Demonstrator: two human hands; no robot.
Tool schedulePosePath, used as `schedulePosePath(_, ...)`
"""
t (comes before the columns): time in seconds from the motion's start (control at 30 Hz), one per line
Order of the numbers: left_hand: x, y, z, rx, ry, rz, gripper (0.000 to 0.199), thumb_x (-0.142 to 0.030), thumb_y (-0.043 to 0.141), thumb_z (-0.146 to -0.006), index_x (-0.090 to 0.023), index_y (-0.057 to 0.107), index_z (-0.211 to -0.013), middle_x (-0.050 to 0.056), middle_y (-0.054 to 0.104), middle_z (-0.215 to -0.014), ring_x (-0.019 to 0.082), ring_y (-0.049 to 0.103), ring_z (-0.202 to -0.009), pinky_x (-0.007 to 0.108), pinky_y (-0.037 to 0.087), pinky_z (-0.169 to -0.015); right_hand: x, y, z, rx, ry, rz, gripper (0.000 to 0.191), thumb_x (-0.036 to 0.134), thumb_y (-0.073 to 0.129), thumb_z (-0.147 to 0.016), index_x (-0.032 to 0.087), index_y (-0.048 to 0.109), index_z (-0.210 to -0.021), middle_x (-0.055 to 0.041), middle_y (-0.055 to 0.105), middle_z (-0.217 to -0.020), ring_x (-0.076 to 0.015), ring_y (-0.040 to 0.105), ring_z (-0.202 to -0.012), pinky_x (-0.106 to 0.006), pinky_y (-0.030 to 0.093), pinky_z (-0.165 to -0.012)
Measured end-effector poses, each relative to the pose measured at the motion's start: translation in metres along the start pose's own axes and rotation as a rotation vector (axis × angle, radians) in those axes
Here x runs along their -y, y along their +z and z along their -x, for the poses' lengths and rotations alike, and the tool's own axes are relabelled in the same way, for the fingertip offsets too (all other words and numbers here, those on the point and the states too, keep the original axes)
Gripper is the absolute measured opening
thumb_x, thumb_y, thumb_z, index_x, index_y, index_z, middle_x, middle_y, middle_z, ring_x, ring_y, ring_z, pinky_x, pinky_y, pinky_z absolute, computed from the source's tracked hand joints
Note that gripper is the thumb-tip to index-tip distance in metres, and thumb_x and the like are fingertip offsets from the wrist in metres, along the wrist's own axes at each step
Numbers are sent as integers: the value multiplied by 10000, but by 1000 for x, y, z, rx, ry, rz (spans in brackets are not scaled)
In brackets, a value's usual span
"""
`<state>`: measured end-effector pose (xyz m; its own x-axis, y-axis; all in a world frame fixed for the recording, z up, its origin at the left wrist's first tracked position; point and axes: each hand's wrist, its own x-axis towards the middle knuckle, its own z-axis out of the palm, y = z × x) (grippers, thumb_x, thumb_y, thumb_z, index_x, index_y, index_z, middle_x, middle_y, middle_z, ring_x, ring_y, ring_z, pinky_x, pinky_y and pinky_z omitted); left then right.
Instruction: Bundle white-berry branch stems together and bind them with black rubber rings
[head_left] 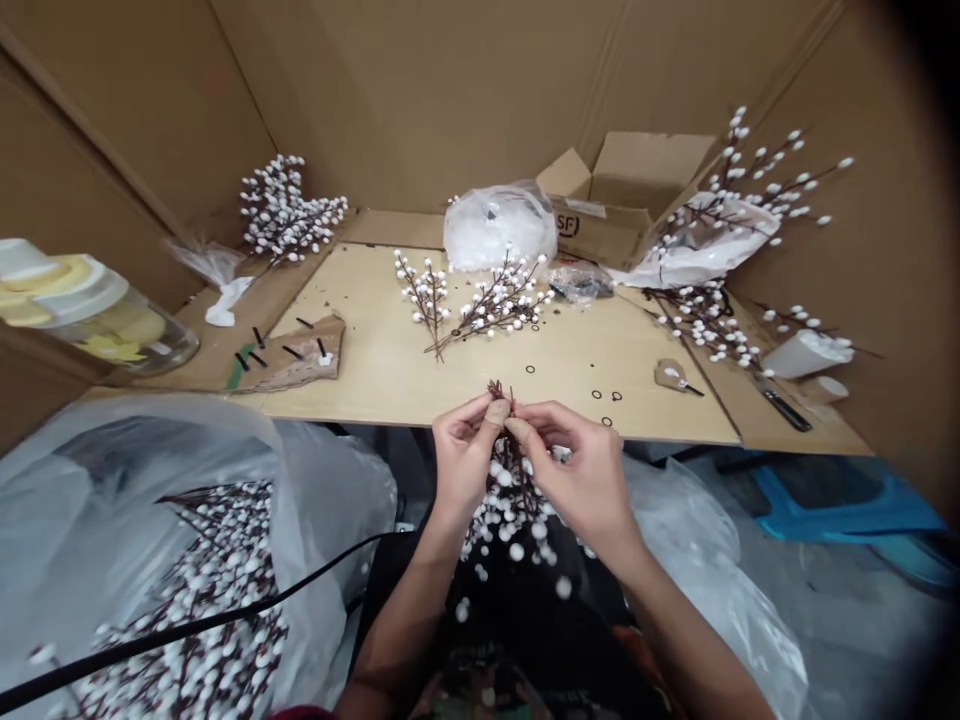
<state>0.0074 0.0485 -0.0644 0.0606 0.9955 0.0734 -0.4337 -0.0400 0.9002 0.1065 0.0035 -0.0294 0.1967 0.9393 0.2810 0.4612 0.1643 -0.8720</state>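
Observation:
Both my hands meet at the table's front edge around a bunch of white-berry branches (514, 500), its brown stem ends pointing up and away and the berries hanging over my lap. My left hand (466, 450) pinches the stems with thumb and fingers. From the other side my right hand (574, 465) presses thumb and fingers on the same stems; whether a small band sits between them I cannot make out. Beyond the hands, two loose berry sprigs (495, 300) lie on the table (375, 390). Several small black rings (597, 394) are scattered to the right.
At left, a large plastic bag (300, 560) holds many berry branches. A cardboard piece with black sticks (300, 365) and a yellow-lidded jar (112, 310) are on the left. Behind stand a white plastic bag (499, 225) and an open box (607, 225). A knife (784, 405) lies right.

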Motion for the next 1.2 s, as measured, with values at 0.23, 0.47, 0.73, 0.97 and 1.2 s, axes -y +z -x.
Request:
schedulePosePath(0.23,-8,9,4,68,-72,41,133,-268,748,-677,-146,736,-727,27,678,-695,116,604,-674,207,492,-698,1,-7,10,-111,16,-15,124,236,571,-841,162,655,-895,-17,641,-890,-82,618,-755,-156,510,-699)
schedulePosePath(0.47,-8,9,9,220,-85,48,97,-250,735,-704,-169,746,-757,31,690,-762,118,613,-737,190,484,-722,2,-16,21,-127,-8,-25,70,199,583,-822,152,612,-864,-12,597,-821,-64,557,-710,-150,463,-651)
schedulePosePath(0.73,-14,13,16,300,-183,53,188,-320,753,-677,-134,736,-704,63,675,-716,153,616,-707,255,495,-742,-9,-26,21,-40,123,-261,272,211,678,-734,141,421,-792,43,353,-614,-24,356,-541,-107,311,-471)
schedulePosePath(0.97,-14,9,15,449,-300,47,171,-318,754,-671,-161,752,-739,50,679,-715,135,612,-693,228,479,-718,-15,-42,18,131,99,-256,305,238,688,-744,127,406,-709,47,353,-570,-21,317,-519,-124,265,-470)
schedulePosePath(1.2,-9,13,16,428,-321,81,165,-305,761,-658,-142,737,-673,55,672,-693,123,590,-654,213,470,-670,-23,-52,8,194,81,-255,314,279,744,-694,113,486,-761,47,423,-563,-15,366,-508,-121,304,-485)
